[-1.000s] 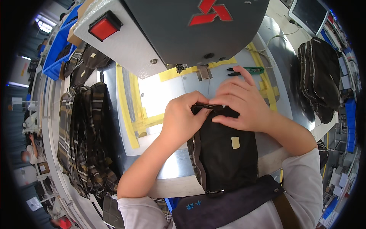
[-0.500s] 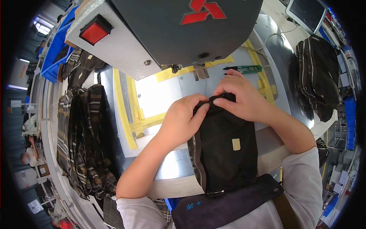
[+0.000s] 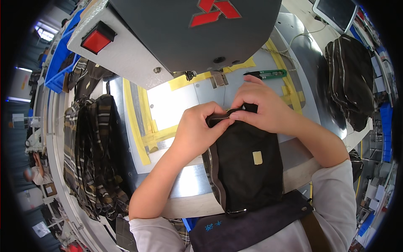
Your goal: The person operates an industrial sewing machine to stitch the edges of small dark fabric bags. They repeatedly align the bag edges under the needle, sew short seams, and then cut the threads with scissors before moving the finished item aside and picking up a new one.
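A dark fabric pouch (image 3: 247, 178) with a metal zipper (image 3: 213, 168) along its left side lies in front of me, a small cream patch on its face. Its far edge is pinched by my left hand (image 3: 200, 127), thumb against fingers. Close beside it on the same edge, my right hand (image 3: 264, 107) grips the fabric between thumb and fingers. Between the hands the zipper teeth along that edge show. Just beyond my right hand lie green thread snips (image 3: 272, 74).
A grey sewing machine head (image 3: 201, 33) with a red switch (image 3: 98, 38) stands over the taped metal plate (image 3: 168, 107). Plaid fabric pieces (image 3: 90, 155) are heaped at left. More dark zippered pouches (image 3: 350, 80) are stacked at right, below a screen (image 3: 336, 12).
The pouch's far edge has been turned up between my hands, baring more zipper teeth. Both hands keep their pinch and have shifted slightly left.
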Demonstrator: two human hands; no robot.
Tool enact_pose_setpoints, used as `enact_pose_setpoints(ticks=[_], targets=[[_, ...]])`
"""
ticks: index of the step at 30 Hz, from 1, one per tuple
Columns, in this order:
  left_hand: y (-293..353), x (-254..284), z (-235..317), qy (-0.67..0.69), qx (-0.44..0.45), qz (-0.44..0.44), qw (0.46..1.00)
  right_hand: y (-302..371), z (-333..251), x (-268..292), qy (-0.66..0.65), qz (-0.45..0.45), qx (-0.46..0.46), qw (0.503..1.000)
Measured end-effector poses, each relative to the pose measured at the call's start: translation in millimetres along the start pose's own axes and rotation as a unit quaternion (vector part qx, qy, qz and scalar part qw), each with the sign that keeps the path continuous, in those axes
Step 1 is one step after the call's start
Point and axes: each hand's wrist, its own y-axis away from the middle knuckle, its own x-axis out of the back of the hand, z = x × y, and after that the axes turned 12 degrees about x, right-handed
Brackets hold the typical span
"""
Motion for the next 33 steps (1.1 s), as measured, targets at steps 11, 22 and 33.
enact_pose_setpoints(ticks=[11, 22, 33], targets=[[-2.7, 5.7, -3.9, 0.066, 0.032, -0.054, 0.996, 1.2, -0.1, 9.7, -0.054, -0.033, 0.004, 0.998], [-1.2, -1.3, -3.4, 0.033, -0.017, 0.009, 0.999, 2.9, 0.2, 4.0, 0.018, 0.039, 0.034, 0.998], [-0.6, -0.7, -2.3, 0.039, -0.005, -0.007, 0.999, 1.9, -2.3, 1.4, -0.012, 0.02, -0.019, 1.0]])
